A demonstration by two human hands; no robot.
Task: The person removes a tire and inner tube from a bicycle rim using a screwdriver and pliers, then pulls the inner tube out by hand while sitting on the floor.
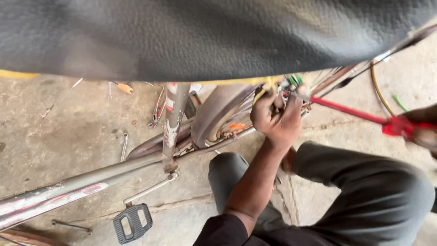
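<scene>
In the head view, a black saddle point(205, 36) fills the top of the frame and hides much of the bicycle frame point(104, 175). The left hand point(277, 116), centre right, has its grip closed around small parts by the rear wheel; which part is unclear. The right hand point(425, 127), cut off at the right edge, grips the red-handled tool point(355, 111).
</scene>
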